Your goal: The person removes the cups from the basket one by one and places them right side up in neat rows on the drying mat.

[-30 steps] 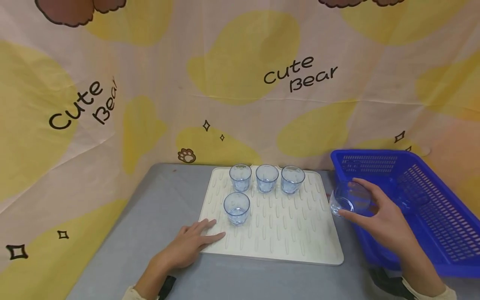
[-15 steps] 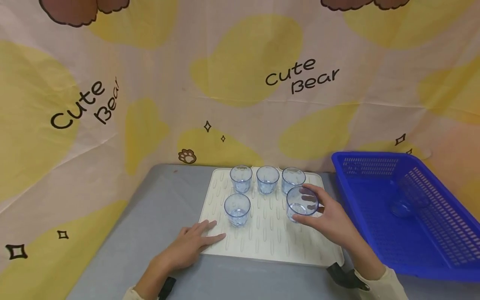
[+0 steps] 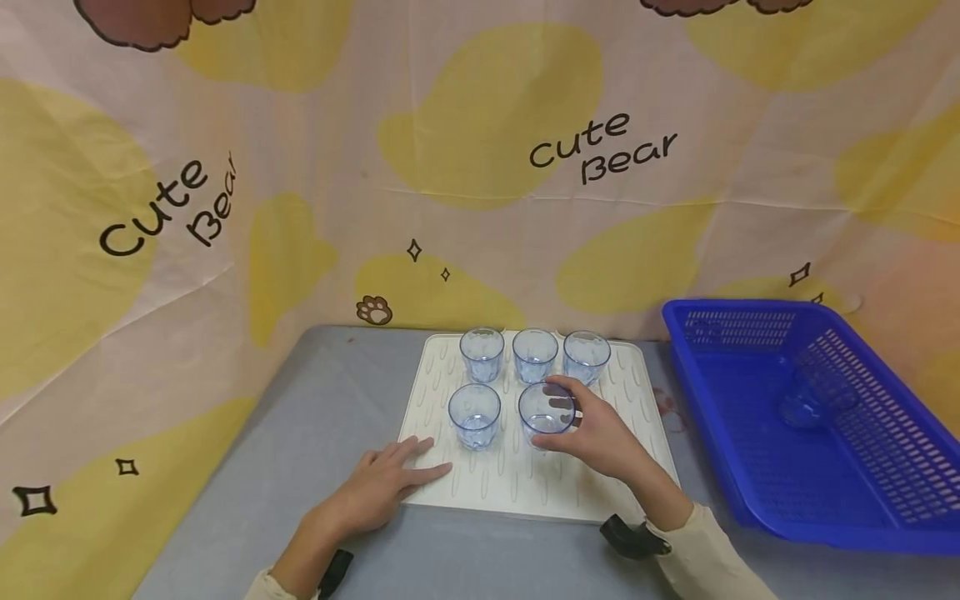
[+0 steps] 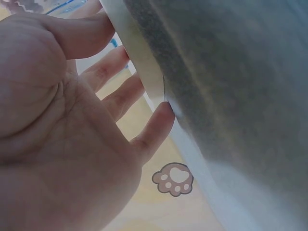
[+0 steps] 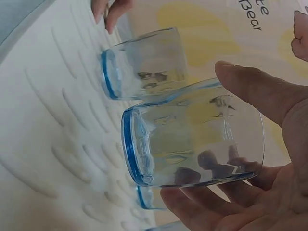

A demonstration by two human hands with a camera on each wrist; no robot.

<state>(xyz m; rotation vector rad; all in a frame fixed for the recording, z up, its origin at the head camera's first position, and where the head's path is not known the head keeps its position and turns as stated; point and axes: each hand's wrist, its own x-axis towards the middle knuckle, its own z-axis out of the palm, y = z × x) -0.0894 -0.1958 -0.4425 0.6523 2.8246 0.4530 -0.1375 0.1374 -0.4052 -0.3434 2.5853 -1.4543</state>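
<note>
My right hand grips a clear bluish glass tumbler, thumb on one side and fingers on the other. The tumbler is upright over the white ridged mat; I cannot tell whether its base touches. Just left of it stands another tumbler. Behind, a row of three tumblers holds the mat's far edge, the right one partly behind my right fingers. My left hand rests on the mat's front left edge with its fingers spread. In the right wrist view the held tumbler shows a thick blue base.
A blue plastic basket with slotted walls stands right of the mat, with a clear glass in it. The grey tabletop surrounds the mat. A patterned cloth hangs behind the table.
My right hand has carried the tumbler left, from the basket's edge to a spot over the mat beside the front left tumbler. My left hand has stayed in place.
</note>
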